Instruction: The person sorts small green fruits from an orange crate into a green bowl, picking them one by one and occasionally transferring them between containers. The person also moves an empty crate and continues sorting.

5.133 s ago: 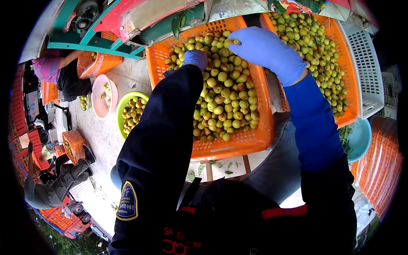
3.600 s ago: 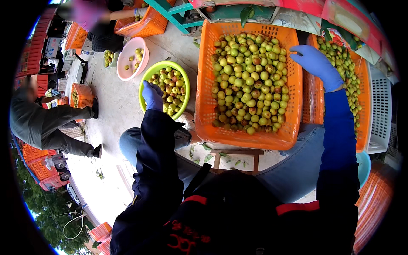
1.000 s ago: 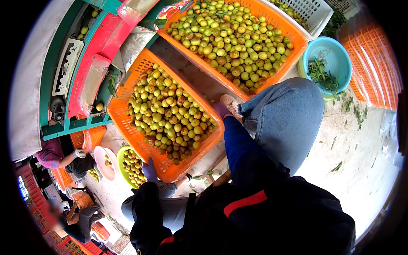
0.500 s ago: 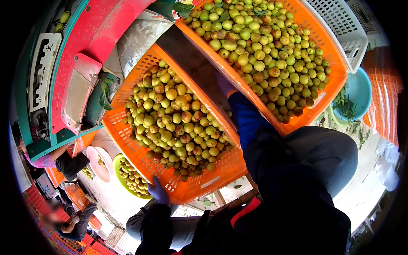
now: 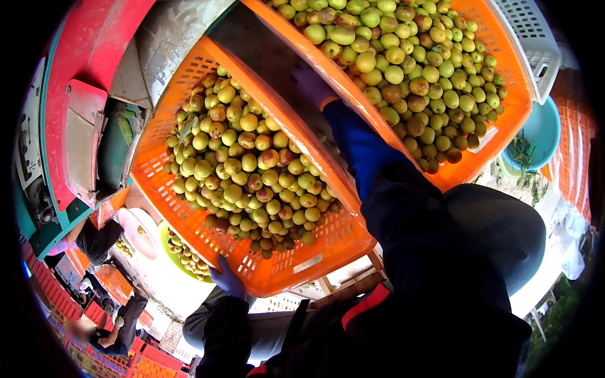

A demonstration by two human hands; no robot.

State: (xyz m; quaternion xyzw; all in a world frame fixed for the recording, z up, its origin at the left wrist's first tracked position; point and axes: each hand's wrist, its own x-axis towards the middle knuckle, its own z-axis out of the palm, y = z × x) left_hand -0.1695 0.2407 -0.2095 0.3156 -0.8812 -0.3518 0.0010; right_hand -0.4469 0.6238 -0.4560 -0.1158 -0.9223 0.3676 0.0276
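Observation:
An orange plastic crate [image 5: 302,268] of round green-yellow fruit [image 5: 249,167], some blushed brown, sits in front of me. My left hand [image 5: 228,279], in a purple glove, is closed on its near left edge. A second orange crate [image 5: 513,82], also heaped with fruit, stands at the upper right. Between the two crates is a dark gap, and my right hand [image 5: 309,84] is down in it beside the first crate's far side. Shadow hides that hand's fingers, so I cannot see whether it grips anything.
A red and green machine [image 5: 82,75] with a metal chute stands at left. Beyond my left hand are a green basin [image 5: 170,252] of fruit and a pink basin [image 5: 135,233]. At right are a blue basin [image 5: 545,135] and a white crate [image 5: 535,44]. People work at lower left.
The view has shifted, so the crates and the machine sit further left and higher. Both hands stay in about the same places at the first crate.

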